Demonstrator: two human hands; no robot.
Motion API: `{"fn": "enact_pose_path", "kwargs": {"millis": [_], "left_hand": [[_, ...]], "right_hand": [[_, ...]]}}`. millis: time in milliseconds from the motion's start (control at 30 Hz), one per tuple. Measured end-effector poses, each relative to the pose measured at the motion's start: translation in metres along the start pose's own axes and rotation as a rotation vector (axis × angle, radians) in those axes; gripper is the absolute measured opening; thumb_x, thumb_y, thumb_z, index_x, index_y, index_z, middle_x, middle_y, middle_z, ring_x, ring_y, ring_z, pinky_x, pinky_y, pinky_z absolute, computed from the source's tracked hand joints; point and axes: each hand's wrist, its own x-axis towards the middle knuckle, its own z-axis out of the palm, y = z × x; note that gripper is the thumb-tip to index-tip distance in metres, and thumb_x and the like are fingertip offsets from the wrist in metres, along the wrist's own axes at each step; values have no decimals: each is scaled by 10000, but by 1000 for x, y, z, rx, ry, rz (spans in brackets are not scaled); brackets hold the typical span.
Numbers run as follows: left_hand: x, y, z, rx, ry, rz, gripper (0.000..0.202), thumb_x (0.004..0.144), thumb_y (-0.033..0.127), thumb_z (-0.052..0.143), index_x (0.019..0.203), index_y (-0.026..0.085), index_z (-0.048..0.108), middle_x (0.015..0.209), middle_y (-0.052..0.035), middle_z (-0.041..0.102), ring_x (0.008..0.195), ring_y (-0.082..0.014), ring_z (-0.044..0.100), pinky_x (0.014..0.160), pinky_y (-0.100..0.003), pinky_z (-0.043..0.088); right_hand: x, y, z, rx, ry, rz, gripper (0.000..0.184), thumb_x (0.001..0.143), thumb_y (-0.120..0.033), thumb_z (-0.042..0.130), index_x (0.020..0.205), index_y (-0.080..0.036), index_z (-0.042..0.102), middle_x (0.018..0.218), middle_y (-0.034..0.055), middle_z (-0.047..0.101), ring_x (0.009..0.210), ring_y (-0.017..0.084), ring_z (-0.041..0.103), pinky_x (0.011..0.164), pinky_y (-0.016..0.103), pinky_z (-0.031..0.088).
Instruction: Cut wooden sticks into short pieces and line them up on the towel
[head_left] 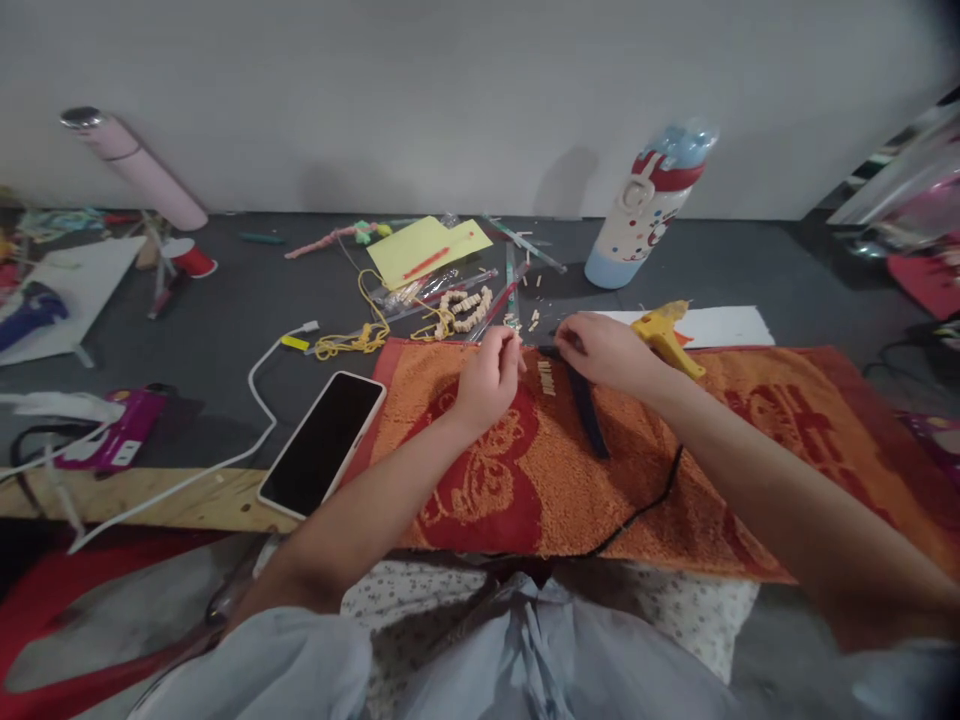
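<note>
My left hand [491,378] is closed in a pinch above the far edge of an orange and red towel [570,490]; what its fingertips hold, if anything, is too small to make out. To its right, my right hand [606,350] has its fingers curled over one end of a long dark blue strip-like thing [589,415], which lies on the towel. Between the hands sits a short row of small pale sticks [546,378]. Several loose pale bits [534,320] are scattered just beyond. A yellow glue gun [664,338] rests beside my right wrist.
A phone [324,443] lies left of the towel, near a white cable [259,385]. Behind are a string of pale beads [465,312], yellow paper [420,255], yellow cord [352,343] and a white-blue bottle [637,215]. A pink flask [142,170] and purple power strip [120,430] stand left.
</note>
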Motion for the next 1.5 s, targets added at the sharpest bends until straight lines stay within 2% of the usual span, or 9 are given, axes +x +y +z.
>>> {"fn": "enact_pose_path", "kwargs": {"millis": [267,400,500,733,833,1000,1133,1367,1500], "left_hand": [[0,0,0,-40,-10,-63,189,977,343,333,950,202,457,617,31,559,558,-99,535,603,-254,438],[0,1,0,-31,-24,-68,202,978,355,327,946,205,459,605,34,554,541,-103,534,584,-257,437],[0,1,0,-25,-35,-54,199,978,346,328,933,203,460,598,33,546,549,-108,533,605,-268,441],[-1,1,0,2,-54,-56,204,974,354,342,932,201,471,616,23,549,574,-121,539,626,-280,441],[-2,1,0,25,-58,-61,213,973,359,344,926,201,479,620,20,548,574,-124,542,627,-283,442],[-2,2,0,17,-71,-52,227,977,365,334,909,205,481,619,14,547,571,-130,545,605,-282,443],[-1,2,0,4,-69,-60,230,974,377,347,912,202,483,597,20,543,551,-124,536,595,-274,435],[0,-1,1,-7,-60,-62,195,964,346,376,905,201,491,588,28,536,550,-119,542,590,-260,425],[0,-1,0,18,-66,-43,219,964,365,372,917,201,509,592,24,545,553,-122,548,597,-259,420]], "right_hand": [[42,2,0,-81,54,60,271,853,-371,533,740,-173,681,785,104,701,735,249,622,614,335,403],[43,2,-6,-74,89,47,247,865,-226,463,931,-159,691,879,117,722,800,260,648,652,342,432],[33,10,-13,-84,26,81,318,869,-228,461,1122,-139,632,918,112,724,828,265,658,684,348,453],[-19,26,-25,-198,-83,83,408,876,-393,491,1148,-106,592,939,159,691,868,330,637,750,421,465],[-46,8,-21,-308,-46,85,533,860,-462,503,1207,-59,540,1049,230,644,986,383,595,803,460,453],[-78,-31,-12,-325,23,93,816,771,-643,545,1331,-61,426,1160,260,595,1042,413,563,829,486,444],[-88,-34,-7,-357,-81,224,939,714,-693,559,1386,-67,364,1274,278,536,1123,424,535,906,512,411],[-86,-16,-5,-328,-329,443,1202,630,-821,499,1475,-30,179,1479,328,301,1370,456,283,1048,587,263],[-80,-14,-9,-325,-356,430,1214,613,-797,543,1467,-8,191,1390,346,409,1314,463,361,1019,574,297]]}}
